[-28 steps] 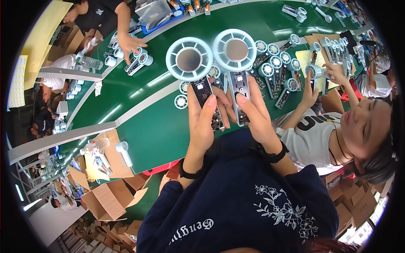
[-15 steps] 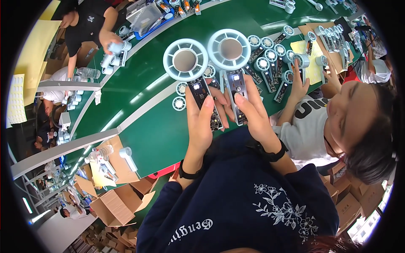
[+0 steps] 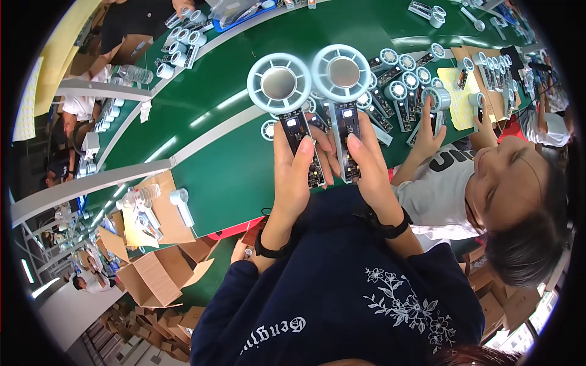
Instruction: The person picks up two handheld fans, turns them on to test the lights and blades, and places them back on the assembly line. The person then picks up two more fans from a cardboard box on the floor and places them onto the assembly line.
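Two pale blue handheld fans with bare circuit boards in their handles are held up side by side, ring heads pointing away from me. My left hand (image 3: 292, 177) is wrapped round the handle of the left fan (image 3: 279, 83), thumb lying on the board. My right hand (image 3: 371, 161) grips the right fan (image 3: 340, 72) the same way, its thumb on the board. A small white light glows on each board. The two heads are close together, nearly touching. Behind the handles, fingers and more fans are partly hidden.
Several similar fans (image 3: 408, 88) lie on the green table (image 3: 226, 195) beyond my right hand. A co-worker at the right holds another fan (image 3: 436, 100). A yellow sheet (image 3: 455, 97), a grey rail (image 3: 91, 186) and an open cardboard box (image 3: 155, 277) stand around.
My view has shifted a little, moving the surroundings in the picture. Both hands keep their grip on the fans. Across the table, a person's hand has moved away from the fans it was touching.
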The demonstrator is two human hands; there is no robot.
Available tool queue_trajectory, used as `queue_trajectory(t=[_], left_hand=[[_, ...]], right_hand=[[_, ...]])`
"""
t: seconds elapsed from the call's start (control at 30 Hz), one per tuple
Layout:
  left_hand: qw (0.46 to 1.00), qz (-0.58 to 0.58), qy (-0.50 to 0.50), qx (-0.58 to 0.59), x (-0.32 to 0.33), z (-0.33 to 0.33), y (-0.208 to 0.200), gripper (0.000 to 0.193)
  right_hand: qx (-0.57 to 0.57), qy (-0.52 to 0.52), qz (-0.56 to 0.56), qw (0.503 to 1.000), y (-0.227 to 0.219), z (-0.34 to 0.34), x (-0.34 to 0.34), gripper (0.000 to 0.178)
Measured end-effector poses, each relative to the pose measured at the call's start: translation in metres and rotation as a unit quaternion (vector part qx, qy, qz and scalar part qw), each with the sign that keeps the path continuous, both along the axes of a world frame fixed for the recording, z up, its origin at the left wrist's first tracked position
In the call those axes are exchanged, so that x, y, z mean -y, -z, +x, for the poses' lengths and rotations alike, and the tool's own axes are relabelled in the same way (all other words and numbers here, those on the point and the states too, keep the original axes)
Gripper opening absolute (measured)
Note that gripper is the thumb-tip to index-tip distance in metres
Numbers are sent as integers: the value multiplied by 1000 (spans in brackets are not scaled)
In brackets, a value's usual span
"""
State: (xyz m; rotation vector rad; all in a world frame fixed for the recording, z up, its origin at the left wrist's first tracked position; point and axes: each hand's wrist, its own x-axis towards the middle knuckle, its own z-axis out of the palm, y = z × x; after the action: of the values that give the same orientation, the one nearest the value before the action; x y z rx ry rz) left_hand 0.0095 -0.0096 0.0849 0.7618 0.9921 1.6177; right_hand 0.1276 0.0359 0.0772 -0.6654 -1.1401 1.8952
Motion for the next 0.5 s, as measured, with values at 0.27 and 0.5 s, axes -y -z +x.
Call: queue_trajectory(t=[0.27,0.5], left_hand=[[994,-82,-57,-50,19,-20,3,38],[982,-167,-85,-16,8,-16,39,34]], right_hand=[[-21,-16,-72,997,6,-27,10,22],[66,8,-25,997,52,-20,-13,24]])
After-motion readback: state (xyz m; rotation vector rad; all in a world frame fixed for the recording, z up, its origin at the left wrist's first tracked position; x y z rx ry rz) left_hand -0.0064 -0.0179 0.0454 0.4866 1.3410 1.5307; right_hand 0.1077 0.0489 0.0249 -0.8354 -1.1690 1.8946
